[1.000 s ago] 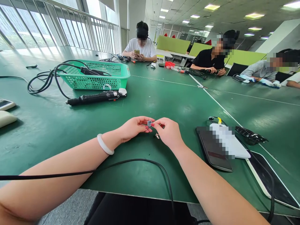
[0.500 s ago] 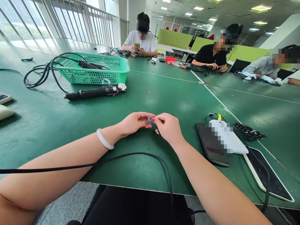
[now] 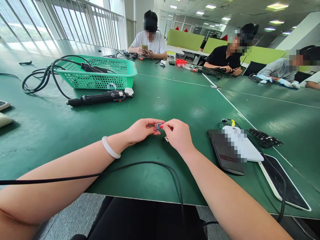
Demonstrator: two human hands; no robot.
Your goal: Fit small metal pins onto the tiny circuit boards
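Observation:
Between my fingertips is a small grey-blue part (image 3: 158,126) with cut-outs, too small to name more exactly. My left hand (image 3: 140,130) pinches it from the left, between thumb and fingers. From the other side my right hand (image 3: 178,133) closes thumb and forefinger on its right edge; whether a smaller piece is in that pinch is hidden. A tiny shiny metal piece (image 3: 166,138) shows just under my right fingers, and I cannot tell whether it lies on the table or is held. Both hands are low over the green table (image 3: 140,176).
A black electric screwdriver (image 3: 97,98) lies before a green basket (image 3: 100,78) with cables. To the right are a black phone (image 3: 225,156), a white device (image 3: 246,146), a tablet (image 3: 285,181) and a black glossy object (image 3: 265,137). A black cable (image 3: 140,163) crosses my left forearm. Several people sit across the table.
The whole view has shifted, so the table's things sit slightly higher in the picture. Both hands keep their pinch on the small part, which has turned a little.

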